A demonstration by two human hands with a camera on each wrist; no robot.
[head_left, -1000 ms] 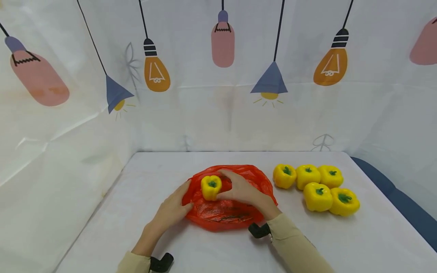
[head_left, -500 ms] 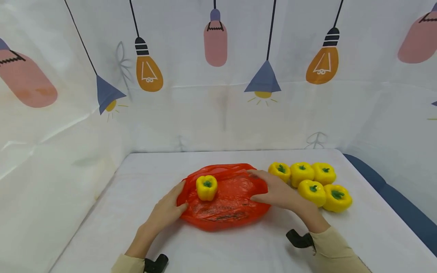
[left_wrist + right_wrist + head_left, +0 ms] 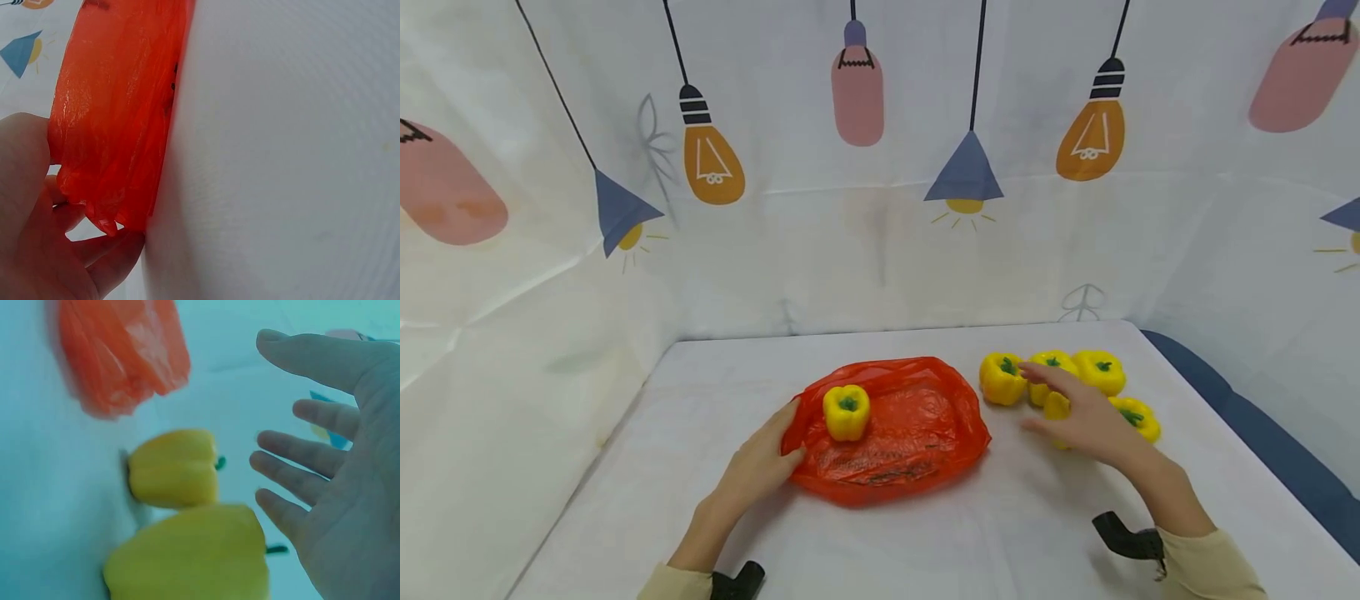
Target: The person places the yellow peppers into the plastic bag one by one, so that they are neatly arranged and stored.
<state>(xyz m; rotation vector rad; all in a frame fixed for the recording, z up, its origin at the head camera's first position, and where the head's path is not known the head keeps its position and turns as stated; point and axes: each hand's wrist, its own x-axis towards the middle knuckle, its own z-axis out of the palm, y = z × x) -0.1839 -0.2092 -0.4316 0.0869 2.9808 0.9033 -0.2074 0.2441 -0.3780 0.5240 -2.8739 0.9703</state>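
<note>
A red plastic bag (image 3: 917, 408) lies flattened on the table, and one yellow bell pepper (image 3: 847, 414) stands upright on its left part. My left hand (image 3: 752, 467) grips the bag's left edge; in the left wrist view its thumb and fingers close round the crumpled red plastic (image 3: 119, 125). Over the cluster of several yellow bell peppers on the right, my right hand (image 3: 1090, 421) hovers with fingers spread and holds nothing. It partly covers two of them. In the right wrist view, two bell peppers (image 3: 175, 469) stand apart from the open fingers (image 3: 300, 453).
The white-covered table (image 3: 917, 542) has its far edge against a white curtain (image 3: 820, 258) printed with lamps. Beyond the table's right edge is a dark blue chair-like shape (image 3: 1247, 408). Black wrist devices (image 3: 1123, 537) sit under both sleeves.
My right hand has let go of the yellow bell pepper on the bag and moved right to above the cluster. The left hand stays at the bag. The head view has shifted slightly.
</note>
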